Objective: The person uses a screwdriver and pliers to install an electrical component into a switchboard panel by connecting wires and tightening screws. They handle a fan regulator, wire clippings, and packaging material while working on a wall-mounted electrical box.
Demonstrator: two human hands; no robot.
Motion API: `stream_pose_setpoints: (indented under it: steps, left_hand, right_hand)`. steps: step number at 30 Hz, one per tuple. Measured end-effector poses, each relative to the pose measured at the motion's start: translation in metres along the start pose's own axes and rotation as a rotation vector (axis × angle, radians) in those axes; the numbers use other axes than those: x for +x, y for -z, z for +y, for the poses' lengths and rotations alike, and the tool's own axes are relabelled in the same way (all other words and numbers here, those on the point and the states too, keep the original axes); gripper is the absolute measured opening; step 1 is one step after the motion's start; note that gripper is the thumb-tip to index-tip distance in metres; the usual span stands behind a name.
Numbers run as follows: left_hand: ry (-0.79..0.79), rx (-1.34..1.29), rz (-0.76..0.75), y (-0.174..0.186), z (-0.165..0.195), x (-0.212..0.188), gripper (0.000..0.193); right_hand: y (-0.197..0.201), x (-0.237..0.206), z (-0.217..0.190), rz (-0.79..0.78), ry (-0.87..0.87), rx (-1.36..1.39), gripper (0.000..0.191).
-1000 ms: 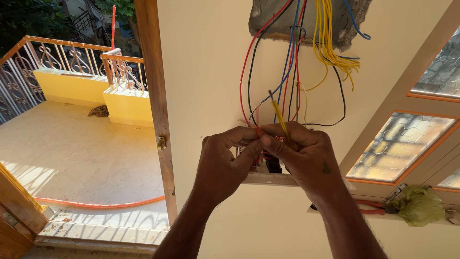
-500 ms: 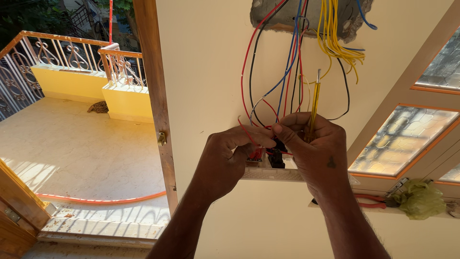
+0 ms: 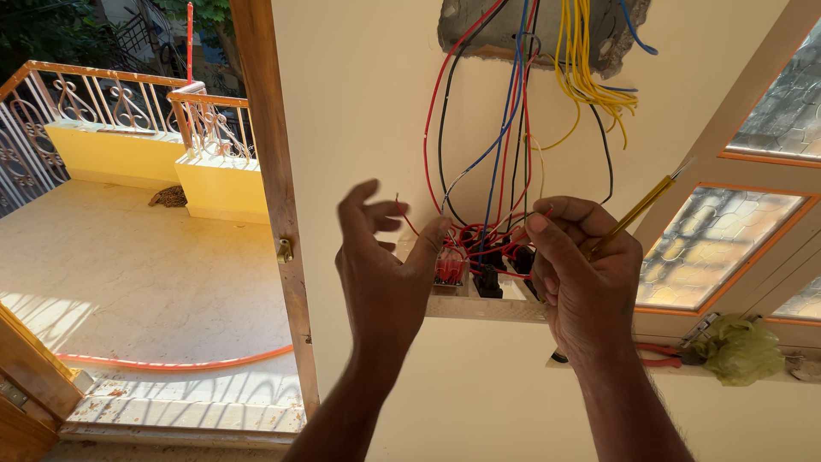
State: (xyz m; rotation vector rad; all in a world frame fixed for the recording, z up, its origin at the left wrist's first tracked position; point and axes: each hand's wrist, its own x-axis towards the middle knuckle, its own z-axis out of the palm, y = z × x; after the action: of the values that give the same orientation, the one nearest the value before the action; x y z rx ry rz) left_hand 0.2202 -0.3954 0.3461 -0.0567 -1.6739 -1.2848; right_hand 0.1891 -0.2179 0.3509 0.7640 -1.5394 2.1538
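My left hand [image 3: 383, 274] is spread with fingers apart, its thumb resting against the switch plate [image 3: 479, 295] that hangs on its wires in front of the cream wall. My right hand [image 3: 581, 278] grips a yellow-handled screwdriver [image 3: 637, 210], tip pointing up to the right, while its fingers pinch a thin wire by the red and black switch backs [image 3: 475, 265]. Red, blue, black and yellow wires [image 3: 513, 128] run from the plate up into a rough wall opening [image 3: 616, 43].
A wooden door frame [image 3: 274, 205] stands left of the wall, and beyond it lies a sunlit balcony with an orange hose [image 3: 171, 364] and railing [image 3: 103, 111]. On the window ledge at the right lie red-handled pliers [image 3: 663, 352] and a green bag [image 3: 740, 346].
My left hand has let go and opened its fingers. The screwdriver in my right hand has swung from upright over the switches to pointing up and right.
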Motion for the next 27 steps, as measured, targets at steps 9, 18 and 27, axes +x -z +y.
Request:
stream_pose_setpoints:
  steps: [9,18,27]
  left_hand:
    - [-0.243,-0.06,-0.48,-0.011,0.027,-0.02,0.032]
    - [-0.13,-0.282,-0.582,-0.013,0.021,-0.017,0.017]
    - [-0.189,-0.042,-0.481,-0.04,0.032,-0.028,0.013]
  right_hand:
    - [0.002,-0.01,0.003,-0.004,0.116,-0.039,0.015]
    - [0.011,-0.021,-0.001,0.021,0.186,-0.224,0.02]
    - [0.047,-0.007,0.004,0.125,-0.029,0.226,0.025]
